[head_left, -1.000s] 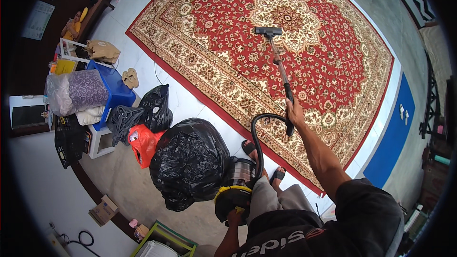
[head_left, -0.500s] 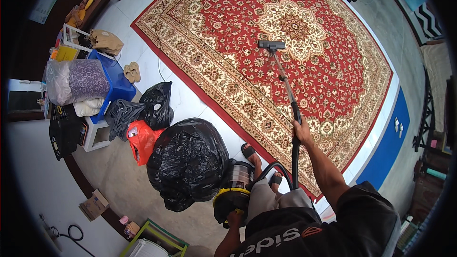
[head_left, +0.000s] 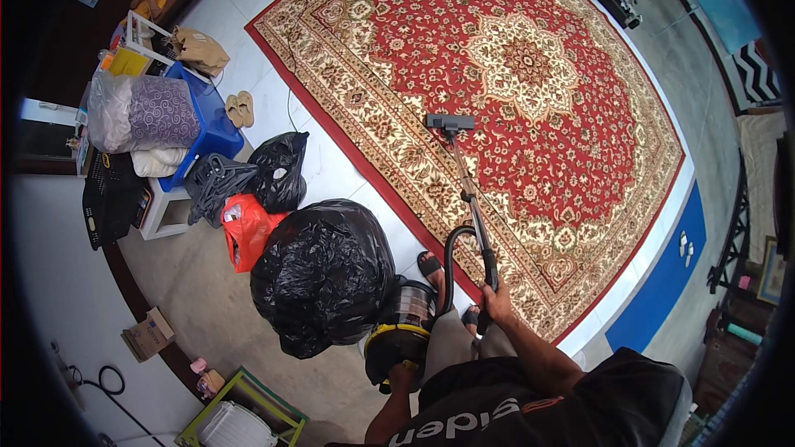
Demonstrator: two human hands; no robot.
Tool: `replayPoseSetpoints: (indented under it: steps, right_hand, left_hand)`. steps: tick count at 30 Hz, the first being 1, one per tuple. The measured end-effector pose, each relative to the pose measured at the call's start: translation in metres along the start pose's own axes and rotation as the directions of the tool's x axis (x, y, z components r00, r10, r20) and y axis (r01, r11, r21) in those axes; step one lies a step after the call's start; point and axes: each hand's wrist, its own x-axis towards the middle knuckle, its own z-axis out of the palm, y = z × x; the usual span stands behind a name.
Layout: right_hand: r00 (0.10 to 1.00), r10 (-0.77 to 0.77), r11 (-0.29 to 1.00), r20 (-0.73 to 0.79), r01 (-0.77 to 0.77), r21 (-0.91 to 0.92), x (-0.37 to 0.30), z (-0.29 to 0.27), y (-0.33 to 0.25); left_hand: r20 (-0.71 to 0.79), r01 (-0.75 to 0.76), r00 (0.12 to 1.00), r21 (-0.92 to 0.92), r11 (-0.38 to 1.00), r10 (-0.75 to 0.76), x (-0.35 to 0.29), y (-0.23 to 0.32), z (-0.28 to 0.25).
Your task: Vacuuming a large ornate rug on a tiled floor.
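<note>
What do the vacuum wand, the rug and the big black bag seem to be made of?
Vacuum wand: probably metal, smooth and somewhat shiny, going by its silvery tube.
Rug: matte textile, from its dense floral patterning; fibre unclear.
Big black bag: likely thin, glossy plastic, given its crinkles and highlights.

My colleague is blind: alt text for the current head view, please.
A right hand grips a vacuum wand, its floor head on a red patterned carpet; the left hand touches the canister. A bulging black bag sits alongside.

Bulging black bag (head_left: 323, 277), red bag (head_left: 244, 238), beige slippers (head_left: 246, 107), blue mat (head_left: 660, 285)
</note>
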Motion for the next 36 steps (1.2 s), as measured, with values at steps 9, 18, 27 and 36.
replayPoseSetpoints:
  steps: [9,18,27,36]
  right_hand:
    - [0.997,-0.067,0.992,0.025,0.064,0.108,0.3,-0.01,-0.264]
    - [0.986,-0.061,0.998,0.155,0.059,0.015,0.085,0.042,-0.039]
    - [0.987,-0.095,0.983,0.127,0.113,-0.146,0.265,0.059,-0.224]
    - [0.986,-0.097,0.962,0.132,0.127,-0.242,0.175,-0.025,-0.097]
  left_hand:
    - [-0.077,-0.007,0.997,0.032,0.999,0.009,-0.01,0.022,-0.007]
    - [-0.05,0.048,0.998,-0.012,0.999,-0.048,-0.016,0.006,0.006]
    - [-0.083,0.05,0.995,-0.01,0.999,-0.05,-0.016,0.014,0.004]
    - [-0.197,0.018,0.98,-0.042,0.999,-0.026,-0.019,0.025,0.013]
